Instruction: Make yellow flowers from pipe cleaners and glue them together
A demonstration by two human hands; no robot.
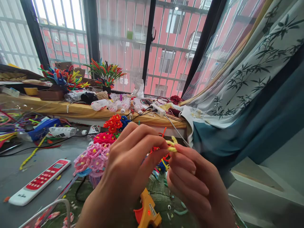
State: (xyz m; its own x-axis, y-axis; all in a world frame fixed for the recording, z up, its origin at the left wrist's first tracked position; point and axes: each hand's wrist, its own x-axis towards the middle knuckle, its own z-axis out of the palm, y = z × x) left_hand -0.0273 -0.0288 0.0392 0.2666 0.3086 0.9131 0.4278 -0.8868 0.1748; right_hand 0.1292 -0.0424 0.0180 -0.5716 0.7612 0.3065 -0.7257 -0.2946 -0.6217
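Between my two hands is a short piece of yellow pipe cleaner [172,148], bent into a small loop with one end sticking up. The thumb and fingertips of my left hand [133,158] pinch its left side. On the other side, my right hand [192,177] grips it between thumb and forefinger, the other fingers curled in. Behind my left hand stands a bunch of pink pipe-cleaner flowers [98,158], with red flowers [113,123] and blue ones [124,121] above. Below my hands lies a yellow glue gun [148,210] with a red light on.
A red and white remote control [40,181] lies on the grey table at left, near a plastic bottle [63,132] and a black cable. Along the windowsill are more bottles [101,104], a power strip [158,109] and potted pipe-cleaner plants [105,73]. Curtains [249,82] hang at right.
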